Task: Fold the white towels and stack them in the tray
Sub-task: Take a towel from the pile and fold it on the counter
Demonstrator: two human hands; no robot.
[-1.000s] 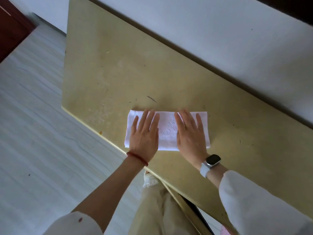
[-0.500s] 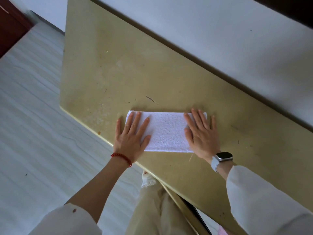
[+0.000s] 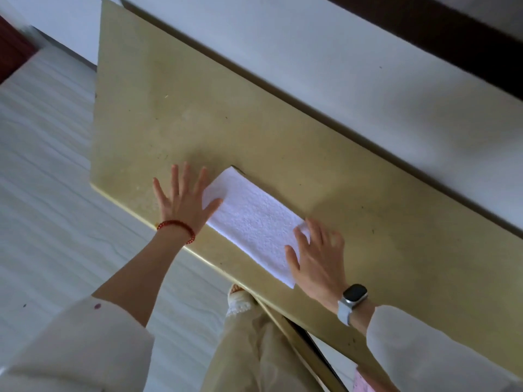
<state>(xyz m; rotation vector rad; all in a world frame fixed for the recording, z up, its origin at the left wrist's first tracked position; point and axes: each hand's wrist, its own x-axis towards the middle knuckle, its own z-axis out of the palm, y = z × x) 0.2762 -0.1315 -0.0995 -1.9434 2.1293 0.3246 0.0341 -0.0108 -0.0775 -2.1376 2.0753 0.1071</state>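
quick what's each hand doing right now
Left hand: open, fingers spread flat, thumb on the left end of the folded white terry towel.
Right hand: open, fingers resting on the towel's right end, no grip.

we find no readable text, label, brand, number or sign in this view. the watch (image 3: pixel 355 295) on the right wrist shows a dark, blank face.
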